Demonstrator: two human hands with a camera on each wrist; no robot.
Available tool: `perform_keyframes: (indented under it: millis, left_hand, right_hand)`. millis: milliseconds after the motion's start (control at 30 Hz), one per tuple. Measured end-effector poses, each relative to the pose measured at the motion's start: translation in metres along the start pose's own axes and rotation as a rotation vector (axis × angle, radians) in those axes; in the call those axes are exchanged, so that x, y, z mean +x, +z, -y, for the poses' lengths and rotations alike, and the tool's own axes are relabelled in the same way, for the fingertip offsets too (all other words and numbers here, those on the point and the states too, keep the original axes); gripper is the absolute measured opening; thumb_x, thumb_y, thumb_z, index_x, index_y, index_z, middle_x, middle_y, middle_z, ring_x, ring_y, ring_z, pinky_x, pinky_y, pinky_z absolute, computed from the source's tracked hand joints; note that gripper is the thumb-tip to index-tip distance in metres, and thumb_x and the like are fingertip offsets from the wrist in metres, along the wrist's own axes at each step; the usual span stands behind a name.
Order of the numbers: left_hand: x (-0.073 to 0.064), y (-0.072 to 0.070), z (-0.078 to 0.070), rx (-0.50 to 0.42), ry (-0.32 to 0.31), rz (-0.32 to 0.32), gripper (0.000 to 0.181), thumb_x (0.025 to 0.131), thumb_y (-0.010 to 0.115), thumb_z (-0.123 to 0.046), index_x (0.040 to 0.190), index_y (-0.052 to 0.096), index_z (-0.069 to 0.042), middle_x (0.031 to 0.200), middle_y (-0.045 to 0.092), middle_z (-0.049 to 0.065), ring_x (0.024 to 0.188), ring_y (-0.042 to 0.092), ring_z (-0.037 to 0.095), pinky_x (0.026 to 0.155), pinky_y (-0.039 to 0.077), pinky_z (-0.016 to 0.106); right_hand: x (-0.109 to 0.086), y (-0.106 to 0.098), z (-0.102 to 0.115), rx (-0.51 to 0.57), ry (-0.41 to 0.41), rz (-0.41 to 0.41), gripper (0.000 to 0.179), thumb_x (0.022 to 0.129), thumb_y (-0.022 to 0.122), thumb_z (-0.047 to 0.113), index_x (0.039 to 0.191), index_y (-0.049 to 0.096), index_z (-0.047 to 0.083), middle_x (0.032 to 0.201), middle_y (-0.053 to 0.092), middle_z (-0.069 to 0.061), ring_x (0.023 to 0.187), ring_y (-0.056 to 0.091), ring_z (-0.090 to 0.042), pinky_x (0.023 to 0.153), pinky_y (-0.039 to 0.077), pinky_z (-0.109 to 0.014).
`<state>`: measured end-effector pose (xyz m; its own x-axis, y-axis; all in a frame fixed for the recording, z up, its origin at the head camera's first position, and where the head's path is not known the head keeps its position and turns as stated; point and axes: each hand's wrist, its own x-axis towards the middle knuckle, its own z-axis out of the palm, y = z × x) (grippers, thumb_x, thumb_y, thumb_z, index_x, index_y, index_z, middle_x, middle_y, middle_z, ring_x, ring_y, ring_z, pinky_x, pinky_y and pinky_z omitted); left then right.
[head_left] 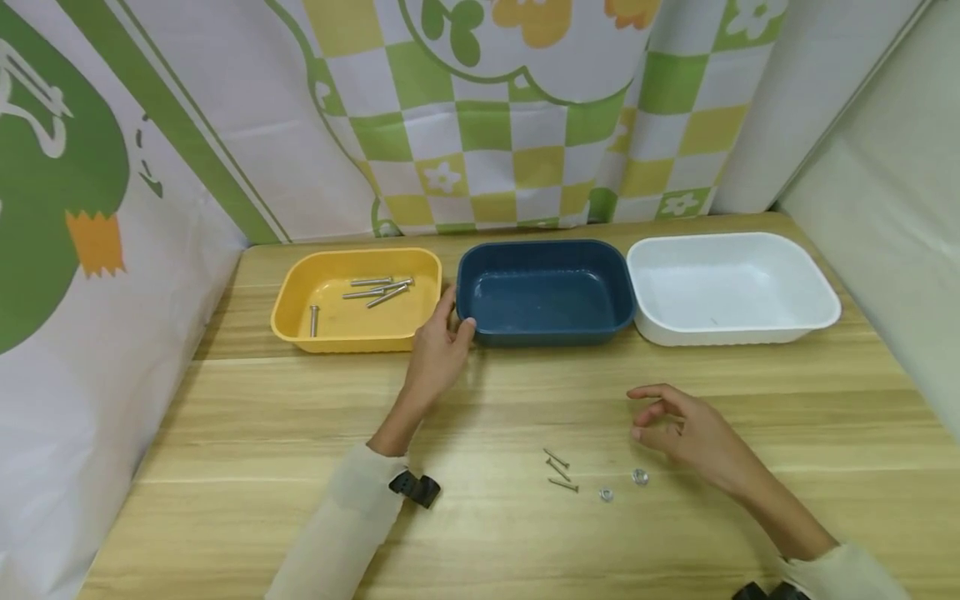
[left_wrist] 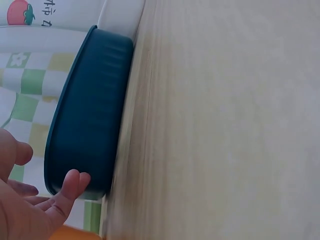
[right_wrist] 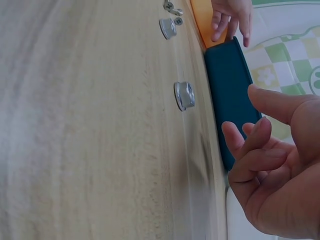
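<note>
My left hand (head_left: pixel 441 346) is at the left end of the dark blue tray (head_left: pixel 546 337), in the gap beside the yellow tray (head_left: pixel 352 343). Its fingertips are right at the blue tray's corner, as the left wrist view also shows. Over the table, my right hand (head_left: pixel 693 433) hangs with loosely bent fingers and nothing between them. Two flanged nuts (head_left: pixel 640 477) lie on the wood near it. Left of the nuts are three small screws (head_left: pixel 558 469).
Several silver bolts (head_left: pixel 378 292) lie in the yellow tray. A white tray (head_left: pixel 735 333) stands at the right end of the row. Behind the wooden table (head_left: pixel 510 550) hangs a checked green and yellow cloth (head_left: pixel 487 133); light sheeting borders both sides.
</note>
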<state>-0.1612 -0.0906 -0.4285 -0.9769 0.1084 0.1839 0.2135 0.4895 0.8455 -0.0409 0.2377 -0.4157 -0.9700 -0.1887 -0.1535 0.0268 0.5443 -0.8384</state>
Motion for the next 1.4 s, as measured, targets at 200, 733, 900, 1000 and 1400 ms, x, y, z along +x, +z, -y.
perform_keyframes:
  millis: [200, 733, 900, 1000, 1400]
  left_hand:
    - [0.003, 0.002, 0.000, 0.016, -0.025, 0.030, 0.062, 0.101, 0.057, -0.015, 0.157, 0.031, -0.006, 0.116, 0.068, 0.017, 0.059, 0.057, 0.013, 0.054, 0.043, 0.028]
    - [0.007, -0.001, 0.003, 0.060, -0.062, 0.086, 0.064, 0.103, 0.058, -0.021, 0.156, 0.028, -0.001, 0.052, 0.036, -0.003, 0.042, 0.032, 0.011, 0.041, 0.025, 0.024]
    - [0.008, -0.002, 0.000, 0.130, -0.060, 0.083, 0.065, 0.103, 0.059, -0.024, 0.156, 0.030, -0.001, 0.053, 0.035, -0.003, 0.042, 0.032, 0.011, 0.042, 0.026, 0.026]
    - [0.009, -0.002, -0.001, 0.142, -0.064, 0.080, 0.065, 0.103, 0.059, -0.025, 0.156, 0.030, -0.002, 0.053, 0.035, -0.003, 0.042, 0.031, 0.012, 0.043, 0.026, 0.027]
    - [0.011, -0.002, -0.003, 0.210, -0.060, 0.088, 0.065, 0.102, 0.059, -0.025, 0.155, 0.032, 0.001, 0.052, 0.037, -0.002, 0.041, 0.031, 0.011, 0.042, 0.028, 0.027]
  right_hand:
    - [-0.002, 0.009, 0.000, -0.019, -0.012, -0.012, 0.049, 0.087, 0.077, 0.014, 0.132, 0.060, 0.004, 0.099, 0.068, -0.004, 0.053, 0.045, -0.010, 0.050, 0.042, -0.026]
    - [-0.003, 0.041, 0.009, -0.043, -0.016, 0.026, 0.042, 0.076, 0.086, 0.008, 0.115, 0.070, 0.008, 0.087, 0.067, 0.000, 0.049, 0.037, -0.005, 0.043, 0.034, -0.022]
    - [0.000, 0.052, 0.017, -0.053, -0.044, 0.014, 0.045, 0.073, 0.088, 0.010, 0.115, 0.071, 0.007, 0.085, 0.067, 0.002, 0.052, 0.040, -0.007, 0.046, 0.036, -0.024]
    - [0.003, 0.059, 0.021, -0.079, -0.074, 0.017, 0.043, 0.074, 0.088, 0.010, 0.114, 0.071, 0.009, 0.086, 0.067, 0.004, 0.054, 0.041, -0.008, 0.048, 0.038, -0.025]
    - [0.011, 0.082, 0.034, -0.199, -0.147, 0.012, 0.028, 0.078, 0.083, 0.005, 0.104, 0.074, 0.014, 0.083, 0.066, 0.010, 0.061, 0.050, -0.006, 0.058, 0.045, -0.026]
